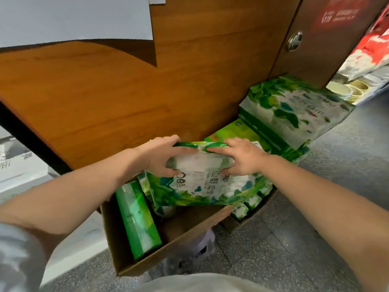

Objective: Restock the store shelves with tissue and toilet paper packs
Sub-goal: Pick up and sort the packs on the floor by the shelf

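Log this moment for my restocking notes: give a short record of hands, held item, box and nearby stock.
left hand: grips pack's left top end
right hand: grips pack's right top end
pack: green-and-white tissue, tilted over box
box: cardboard, open, on floor; green packs inside
stack: similar packs, against wooden panel

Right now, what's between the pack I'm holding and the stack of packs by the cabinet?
In the head view, a bright green flat pack lies between the held tissue pack and the stacked packs.
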